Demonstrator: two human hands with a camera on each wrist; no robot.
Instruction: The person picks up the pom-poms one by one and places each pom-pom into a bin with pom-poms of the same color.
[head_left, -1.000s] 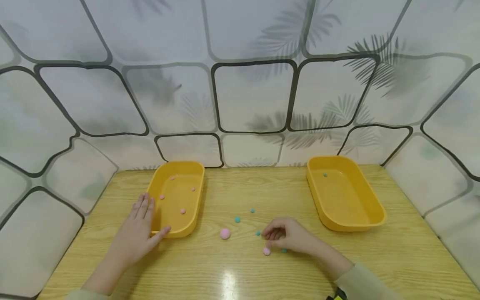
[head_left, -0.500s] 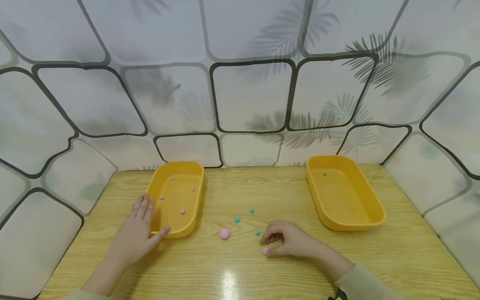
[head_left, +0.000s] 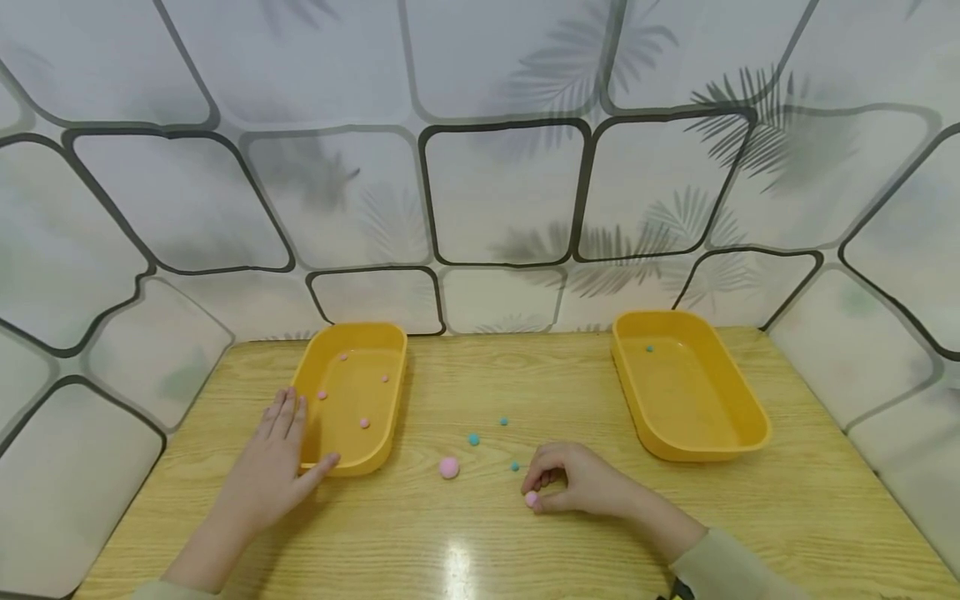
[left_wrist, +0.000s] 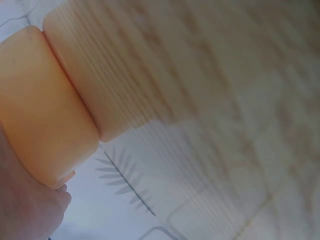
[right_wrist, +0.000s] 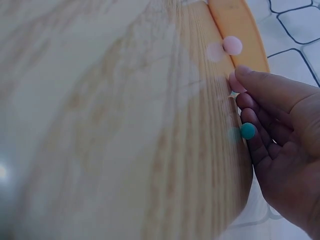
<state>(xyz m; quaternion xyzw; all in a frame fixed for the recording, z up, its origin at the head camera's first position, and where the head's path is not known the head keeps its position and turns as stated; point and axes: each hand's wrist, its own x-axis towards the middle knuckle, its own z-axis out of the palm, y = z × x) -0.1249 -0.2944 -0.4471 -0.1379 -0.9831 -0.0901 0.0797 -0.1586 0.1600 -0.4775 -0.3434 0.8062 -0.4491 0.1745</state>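
A small pink ball (head_left: 531, 498) lies on the desk (head_left: 480, 533) at the tips of the right hand (head_left: 581, 483), whose thumb and curled fingers (head_left: 542, 479) close on it in a pinch; in the right wrist view the ball (right_wrist: 235, 82) shows only as a pink edge beside the forefinger tip, so how firm the hold is cannot be told. A teal ball (right_wrist: 247, 130) sits just beside the middle fingers there, apart from them in the head view (head_left: 514, 467). Two more teal balls (head_left: 474, 438) and a larger pink ball (head_left: 448, 467) lie loose on the desk to the left of the hand. The left hand (head_left: 273, 467) rests flat against the near left corner of the left tray (head_left: 352, 454), fingers straight and thumb along its front wall, seemingly to steady it; that tray holds only pink balls (head_left: 363, 422). The right tray (head_left: 690, 454), well apart, holds one teal ball (head_left: 649, 348), suggesting a split by colour.
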